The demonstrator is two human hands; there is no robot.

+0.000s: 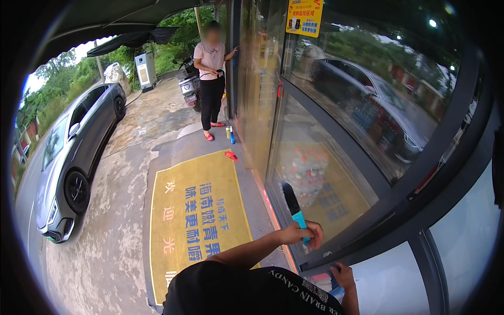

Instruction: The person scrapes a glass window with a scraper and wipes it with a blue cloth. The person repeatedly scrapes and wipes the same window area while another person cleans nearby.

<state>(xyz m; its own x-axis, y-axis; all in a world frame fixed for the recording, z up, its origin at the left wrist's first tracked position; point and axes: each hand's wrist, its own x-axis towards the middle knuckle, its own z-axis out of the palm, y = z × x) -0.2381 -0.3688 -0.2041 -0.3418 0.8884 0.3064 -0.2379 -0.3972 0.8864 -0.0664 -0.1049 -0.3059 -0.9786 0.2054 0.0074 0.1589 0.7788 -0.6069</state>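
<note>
My left hand [302, 234] grips the turquoise handle of a knife-like tool [292, 200]. Its broad, black, round-ended blade or sheath points away from me, in front of a glass door panel [299, 134] with a dark frame. Close to my body, at the lower right, my right hand [345, 275] has bent fingers beside a dark and blue item [335, 281]. Whether it grips that item is unclear. Part of the item is hidden by my black shirt [252, 289].
A yellow mat [177, 220] with printed writing lies along the glass front. Two bottles [230, 134] and a red item [231, 156] are on the ground. Beyond stand a person [212, 75] and a motorcycle [189, 88]. A grey car [78, 145] is parked at left.
</note>
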